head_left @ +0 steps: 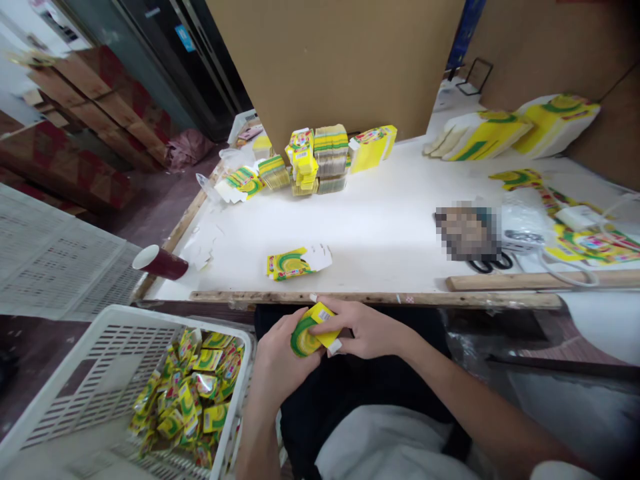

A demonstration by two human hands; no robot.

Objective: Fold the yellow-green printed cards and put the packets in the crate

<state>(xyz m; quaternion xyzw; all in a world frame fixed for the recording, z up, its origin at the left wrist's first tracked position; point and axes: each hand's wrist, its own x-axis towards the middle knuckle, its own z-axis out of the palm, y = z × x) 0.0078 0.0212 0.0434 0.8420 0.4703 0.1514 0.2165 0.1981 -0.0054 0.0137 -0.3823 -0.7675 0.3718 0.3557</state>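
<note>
Over my lap, just below the table's front edge, I hold a small yellow carton (306, 333) with a green ring printed on it. My left hand (283, 353) grips its left side, fingers wrapped round it. On the carton's right end lies my right hand (357, 327), its fingers closed about the end where white flaps show. Beyond my hands another yellow carton (290, 263) lies on the white tabletop (370, 227), its white end flaps standing open. At my left a white plastic basket (113, 320) holds several small yellow packets (187, 400).
Stacks of flat cartons (330, 157) stand against a brown cardboard panel (345, 67). A dark red cup (163, 262) lies tilted at the table's left edge. Bundles of yellow cartons (485, 137), a power strip (523, 239) and scissors (490, 262) are to the right.
</note>
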